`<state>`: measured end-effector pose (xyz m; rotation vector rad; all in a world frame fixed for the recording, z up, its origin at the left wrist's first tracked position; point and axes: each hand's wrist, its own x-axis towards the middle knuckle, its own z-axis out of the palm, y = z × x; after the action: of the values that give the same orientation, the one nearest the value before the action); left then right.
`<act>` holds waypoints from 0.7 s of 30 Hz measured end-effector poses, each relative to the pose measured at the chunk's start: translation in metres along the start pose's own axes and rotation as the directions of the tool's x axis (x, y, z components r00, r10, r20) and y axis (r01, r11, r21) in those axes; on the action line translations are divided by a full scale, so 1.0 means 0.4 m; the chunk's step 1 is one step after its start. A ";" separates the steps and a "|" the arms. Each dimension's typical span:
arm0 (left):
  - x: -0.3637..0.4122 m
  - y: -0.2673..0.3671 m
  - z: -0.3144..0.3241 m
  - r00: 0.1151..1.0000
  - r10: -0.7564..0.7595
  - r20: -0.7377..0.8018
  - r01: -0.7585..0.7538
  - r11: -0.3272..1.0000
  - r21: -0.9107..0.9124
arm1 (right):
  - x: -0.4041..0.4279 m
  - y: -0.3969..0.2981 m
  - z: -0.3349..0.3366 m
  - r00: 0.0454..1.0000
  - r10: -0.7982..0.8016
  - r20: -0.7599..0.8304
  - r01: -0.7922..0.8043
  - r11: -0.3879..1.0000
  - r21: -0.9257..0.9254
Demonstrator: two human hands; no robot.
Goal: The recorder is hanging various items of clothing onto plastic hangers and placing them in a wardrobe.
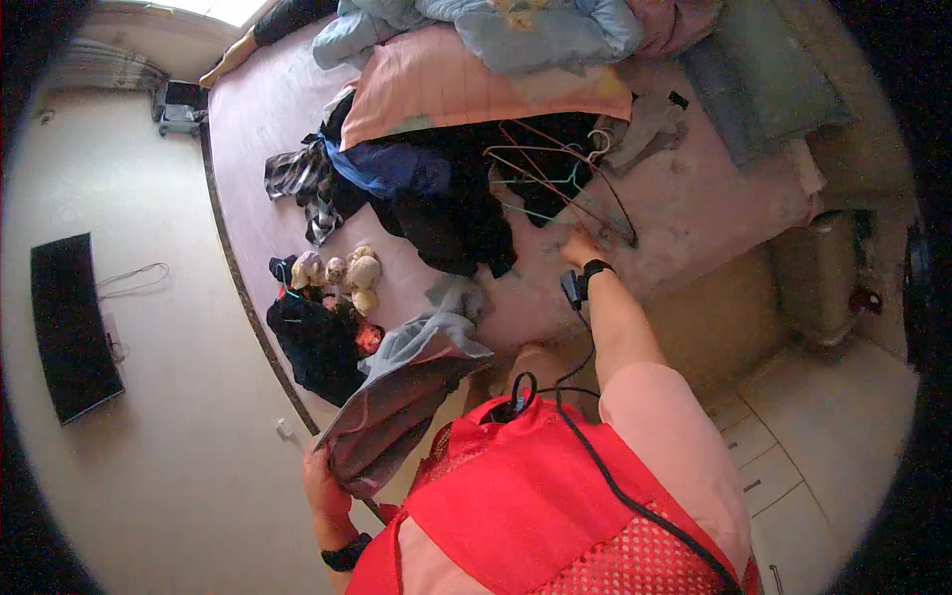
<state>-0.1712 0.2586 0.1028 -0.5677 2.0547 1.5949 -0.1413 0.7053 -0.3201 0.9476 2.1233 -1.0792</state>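
My left hand (325, 476), low at the left, grips the edge of a grey cloth (401, 394) that hangs slack in front of me and reaches the bed's edge. My right hand (581, 247) is stretched out over the pink bed sheet (677, 216), beside the lower ends of several hangers (550, 178). Whether its fingers hold a hanger is too blurred to tell. Beyond it, the hangers lie tangled on black clothing (446, 230). A blue garment (394, 167) and a dark patterned garment (290, 175) adjoin that heap.
Several rolled, light-coloured bundles (363, 271) and a dark clothing pile (316, 342) lie at the bed's left. A peach cloth (476, 89) and blue bedding (550, 37) cover the far side. Another person's foot (227, 63) rests far left. A black cable (587, 439) crosses my red vest.
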 end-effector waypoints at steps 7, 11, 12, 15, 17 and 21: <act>-0.011 0.013 0.018 1.000 0.000 0.030 0.001 1.000 -0.019 | 0.046 0.065 0.061 0.956 0.042 -0.289 -0.008 0.993 0.117; -0.027 0.008 0.014 0.996 0.090 0.023 -0.093 0.983 0.157 | -0.002 0.020 -0.006 0.897 0.050 -0.439 -0.094 0.992 -0.080; -0.033 0.006 0.013 0.995 0.102 0.019 -0.103 0.987 0.121 | -0.004 0.016 -0.038 0.883 0.065 -0.464 -0.120 0.989 -0.090; -0.027 -0.020 0.000 0.985 0.172 0.035 -0.175 0.970 0.170 | 0.006 0.075 -0.090 0.748 0.006 -0.663 -0.119 0.985 -0.125; -0.031 -0.021 -0.008 0.981 0.182 0.059 -0.189 0.971 0.148 | 0.004 0.093 -0.123 0.599 -0.079 -0.797 -0.084 0.983 -0.161; -0.032 -0.022 -0.021 0.997 0.057 0.053 -0.056 0.998 -0.030 | -0.066 0.055 -0.238 0.447 -0.067 -0.892 0.218 0.975 0.037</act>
<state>-0.1567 0.2487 0.1057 -0.4754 2.0284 1.6561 -0.1242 0.7860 -0.2615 1.7185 3.0428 -0.8895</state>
